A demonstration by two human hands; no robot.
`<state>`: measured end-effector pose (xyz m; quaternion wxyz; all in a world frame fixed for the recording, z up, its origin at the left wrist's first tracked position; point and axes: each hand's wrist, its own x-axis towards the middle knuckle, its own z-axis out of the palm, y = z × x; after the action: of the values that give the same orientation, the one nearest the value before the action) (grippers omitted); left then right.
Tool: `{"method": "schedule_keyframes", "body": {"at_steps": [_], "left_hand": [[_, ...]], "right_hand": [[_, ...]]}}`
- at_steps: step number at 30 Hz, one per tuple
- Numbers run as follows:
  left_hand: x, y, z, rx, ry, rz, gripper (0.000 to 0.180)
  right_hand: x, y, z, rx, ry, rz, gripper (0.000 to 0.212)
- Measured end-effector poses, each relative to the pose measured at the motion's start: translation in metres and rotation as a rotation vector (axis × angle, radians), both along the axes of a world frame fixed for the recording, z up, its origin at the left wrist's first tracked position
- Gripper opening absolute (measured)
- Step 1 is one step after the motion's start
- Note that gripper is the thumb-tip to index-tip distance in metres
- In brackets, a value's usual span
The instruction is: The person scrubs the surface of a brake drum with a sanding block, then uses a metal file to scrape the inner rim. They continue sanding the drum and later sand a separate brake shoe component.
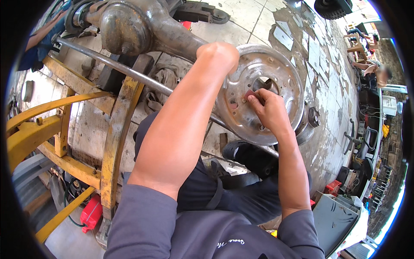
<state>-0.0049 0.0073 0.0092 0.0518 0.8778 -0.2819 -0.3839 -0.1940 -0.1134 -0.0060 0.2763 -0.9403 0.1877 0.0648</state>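
A round, worn metal backing plate (pixel 284 101) faces me at the end of a large axle housing (pixel 177 41). My right hand (pixel 271 110) is in front of it, thumb and fingers pinching a small reddish-brown piece of sandpaper (pixel 249 94) against the metal beside the centre hole. My left arm reaches across to the plate's upper left edge, where my left hand (pixel 219 56) bends over behind the rim. Its fingers are hidden by the wrist and the plate. A pinkish patch shows through a hole in the plate; I cannot tell whether it is a fingertip.
A long steel rod (pixel 116 64) runs under my left arm. Yellow metal frames (pixel 114 142) stand at left, near a red container (pixel 91 212). Broken tiles (pixel 282 38) lie on the far floor. A grey cabinet (pixel 332 222) is at lower right; other people are at the far left and right.
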Motion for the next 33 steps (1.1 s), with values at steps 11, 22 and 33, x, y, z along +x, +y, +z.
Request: {"method": "schedule_keyframes", "body": {"at_steps": [11, 22, 33], "left_hand": [[0.003, -0.007, -0.016, -0.016, -0.03, -0.058, 0.037], [-0.003, -0.008, 0.009, 0.05, 0.026, -0.021, 0.036], [-0.005, -0.007, 0.0, 0.0, -0.018, 0.008, 0.036]], "right_hand": [[0.01, -0.009, -0.007, -0.073, -0.091, 0.163, 0.02], [0.014, -0.009, -0.01, -0.086, -0.11, 0.252, 0.019], [0.017, -0.006, -0.004, -0.078, -0.072, 0.282, 0.016]]}}
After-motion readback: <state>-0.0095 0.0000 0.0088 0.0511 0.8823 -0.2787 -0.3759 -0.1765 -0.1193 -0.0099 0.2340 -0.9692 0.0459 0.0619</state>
